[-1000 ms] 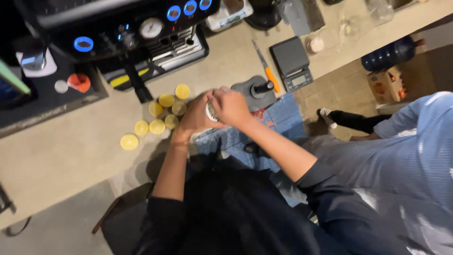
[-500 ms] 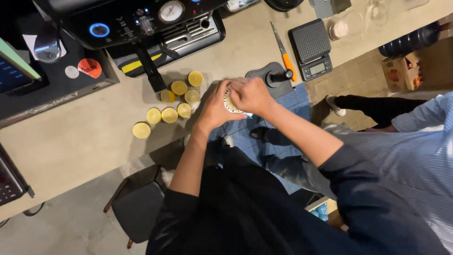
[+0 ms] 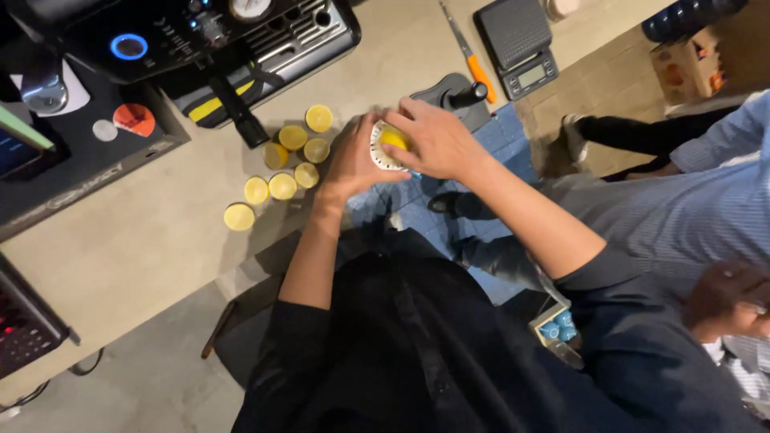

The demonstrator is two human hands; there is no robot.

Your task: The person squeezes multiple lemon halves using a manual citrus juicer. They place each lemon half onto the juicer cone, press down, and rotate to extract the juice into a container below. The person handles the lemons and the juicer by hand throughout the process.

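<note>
Round lemon half [image 3: 393, 138], lower in frame.

Juicer [image 3: 378, 148] mostly covered by both hands; only a bit of white rim shows. Lemon half [image 3: 393, 138] peeks between the right hand [image 3: 433, 140] fingers, rest hidden. Left hand [image 3: 357, 160] palm side and fingertips not visible. Coffee machine [image 3: 200, 32] cut off by the top edge. Dark device [image 3: 24, 321] at lower left cut by the frame edge. Scale [image 3: 517, 36] display too small to read. Another person's hand [image 3: 726, 301] at right is blurred, partly cut off.
</note>
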